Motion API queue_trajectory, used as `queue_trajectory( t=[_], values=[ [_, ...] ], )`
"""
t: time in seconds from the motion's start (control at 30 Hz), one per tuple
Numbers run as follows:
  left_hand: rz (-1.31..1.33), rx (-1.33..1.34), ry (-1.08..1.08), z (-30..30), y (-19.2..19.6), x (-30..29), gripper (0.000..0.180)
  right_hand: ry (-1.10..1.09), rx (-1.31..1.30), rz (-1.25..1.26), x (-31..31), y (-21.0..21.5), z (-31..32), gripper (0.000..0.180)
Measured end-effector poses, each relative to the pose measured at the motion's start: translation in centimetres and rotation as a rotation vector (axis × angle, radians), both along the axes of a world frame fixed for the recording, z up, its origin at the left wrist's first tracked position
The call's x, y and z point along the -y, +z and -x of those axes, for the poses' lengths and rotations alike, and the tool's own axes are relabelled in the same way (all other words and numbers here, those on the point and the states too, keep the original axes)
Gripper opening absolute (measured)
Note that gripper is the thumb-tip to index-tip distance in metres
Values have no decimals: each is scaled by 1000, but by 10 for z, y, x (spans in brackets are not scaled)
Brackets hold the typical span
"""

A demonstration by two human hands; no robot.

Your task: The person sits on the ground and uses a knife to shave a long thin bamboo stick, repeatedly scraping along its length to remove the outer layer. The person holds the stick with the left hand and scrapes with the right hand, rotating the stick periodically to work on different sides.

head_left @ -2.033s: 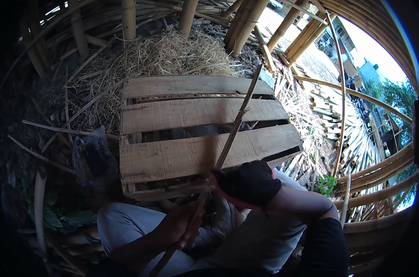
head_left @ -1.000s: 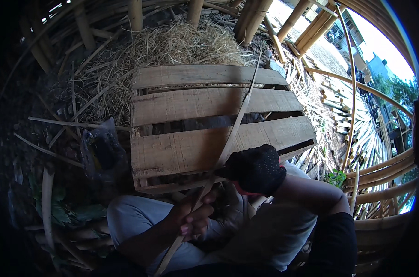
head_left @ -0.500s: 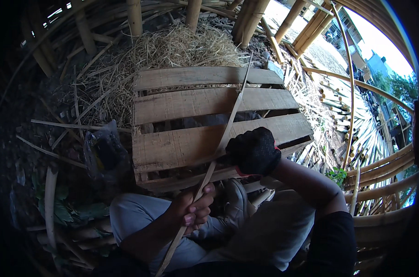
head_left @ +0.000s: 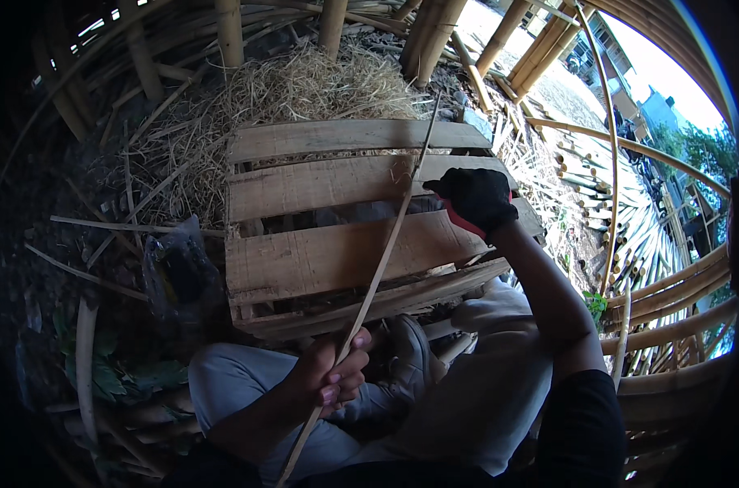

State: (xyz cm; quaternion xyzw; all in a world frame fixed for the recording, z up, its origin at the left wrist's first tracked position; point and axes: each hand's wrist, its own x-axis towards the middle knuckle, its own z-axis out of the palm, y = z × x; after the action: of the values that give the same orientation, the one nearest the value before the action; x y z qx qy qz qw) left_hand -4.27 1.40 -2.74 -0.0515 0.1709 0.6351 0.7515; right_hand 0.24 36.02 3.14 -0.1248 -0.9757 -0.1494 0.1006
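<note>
- Bamboo work yard, outdoors: upright bamboo poles (head_left: 227, 32) at 12 o'clock, a mound of dry straw (head_left: 304, 85) just below them, curved bamboo slats (head_left: 670, 285) bowing along 3 o'clock, split offcuts littering the ground.
- Wooden pallet (head_left: 329, 260) lies flat at frame centre — four weathered planks with gaps between, near edge just above the person's knees.
- Thin bamboo strip (head_left: 385, 252) runs diagonally across the pallet, from about 6 o'clock up toward 1 o'clock, tip ending over the straw edge.
- Left hand (head_left: 333, 378), bare, at roughly 6 o'clock: fingers curled fully around the lower part of the strip, fist closed on it.
- Right hand (head_left: 475, 199), in a black glove with red trim, at about 2 o'clock of the pallet — pressed against the strip's upper part; whether the fingers close around it, cannot tell.
- Dark plastic bag (head_left: 178, 276) sits at 9 o'clock, just beside the pallet's left edge.
</note>
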Motion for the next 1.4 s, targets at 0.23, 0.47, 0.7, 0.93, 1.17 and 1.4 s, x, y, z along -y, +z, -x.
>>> queue_trajectory(
  t=[0.23, 0.47, 0.7, 0.93, 1.17, 1.4],
  values=[
    [39, -75, -13, -2, 6, 0, 16, 480, -17, 61, 57, 8, -7, 38],
    [66, -112, -28, -3, 8, -1, 20, 180, 203, 0, 47, 25, -10, 37],
    [-11, -137, -47, -6, 2, -7, 25, -40, 73, -4, -49, -6, -18, 31],
    [-66, 36, 34, -5, -10, -1, 17, 262, 182, 296, 132, 27, -42, 45],
    [93, -321, 56, -13, 9, -1, 25, 428, 141, 380, 158, 24, -62, 24],
    [125, -345, 87, -3, 15, -3, 27, 8, 367, 353, 142, 31, -33, 44]
  ],
)
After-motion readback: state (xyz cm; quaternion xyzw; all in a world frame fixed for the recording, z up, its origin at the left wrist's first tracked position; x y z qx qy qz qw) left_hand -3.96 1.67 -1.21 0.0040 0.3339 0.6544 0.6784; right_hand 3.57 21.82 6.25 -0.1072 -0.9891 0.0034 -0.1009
